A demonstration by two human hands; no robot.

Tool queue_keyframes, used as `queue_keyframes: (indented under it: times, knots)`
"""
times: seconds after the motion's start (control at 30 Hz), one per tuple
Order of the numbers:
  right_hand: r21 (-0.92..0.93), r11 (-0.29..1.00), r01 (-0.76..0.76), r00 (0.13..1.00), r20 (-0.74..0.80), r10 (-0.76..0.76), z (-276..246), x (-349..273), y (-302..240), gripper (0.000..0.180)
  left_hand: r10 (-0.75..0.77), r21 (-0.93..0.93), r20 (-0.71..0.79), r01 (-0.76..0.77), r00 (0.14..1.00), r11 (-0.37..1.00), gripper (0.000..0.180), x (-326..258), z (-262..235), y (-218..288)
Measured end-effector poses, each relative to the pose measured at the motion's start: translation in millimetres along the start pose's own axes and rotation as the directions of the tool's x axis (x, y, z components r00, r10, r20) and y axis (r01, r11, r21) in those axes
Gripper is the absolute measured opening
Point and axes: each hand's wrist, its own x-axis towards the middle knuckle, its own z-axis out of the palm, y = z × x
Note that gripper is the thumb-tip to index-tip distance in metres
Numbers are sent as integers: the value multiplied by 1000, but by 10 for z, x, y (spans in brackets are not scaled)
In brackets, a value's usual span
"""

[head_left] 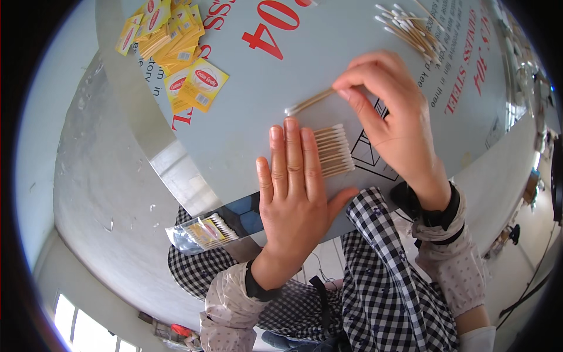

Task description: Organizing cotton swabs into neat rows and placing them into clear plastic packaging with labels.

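My left hand (294, 182) lies flat with its fingers stretched out, over one end of a neat row of cotton swabs (333, 150). The swabs' white tips stick out to the right of my fingers; their other ends are hidden under the hand. Just beyond my left fingertips, my right hand (390, 100) pinches the far end of a few cotton swabs (309, 101) between thumb and forefinger. Their white tips point left, close to the left middle fingertip. How many are in the pinch I cannot tell.
A loose heap of cotton swabs (413, 32) lies at the far right. Yellow printed cards (176, 35) are piled at the far left, with a few nearer ones (202, 85). A clear bag of swabs with a yellow card (205, 232) sits by the table's near edge.
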Motion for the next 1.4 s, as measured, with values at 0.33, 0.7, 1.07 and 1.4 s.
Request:
queue_keyframes:
  times: [0.33, 0.7, 1.07, 1.4]
  knots:
    - [-87, 995, 43, 998, -37, -46, -105, -217, 46, 19, -31, 130, 54, 24, 998, 991, 95, -127, 26, 83]
    - [-464, 884, -59, 998, -47, 42, -1313, -1070, -622, 28, -4, 61, -124, 12, 992, 998, 107, -431, 145, 63]
    - [-173, 985, 17, 820, -561, -113, -2411, -1802, -2630, 54, 58, 70, -298, -39, 953, 997, 100, -546, 264, -9]
    - [329, 926, -187, 871, -381, 311, -767, -1118, -1779, 23, 40, -179, -289, -95, 957, 979, 82, -577, 4, -76]
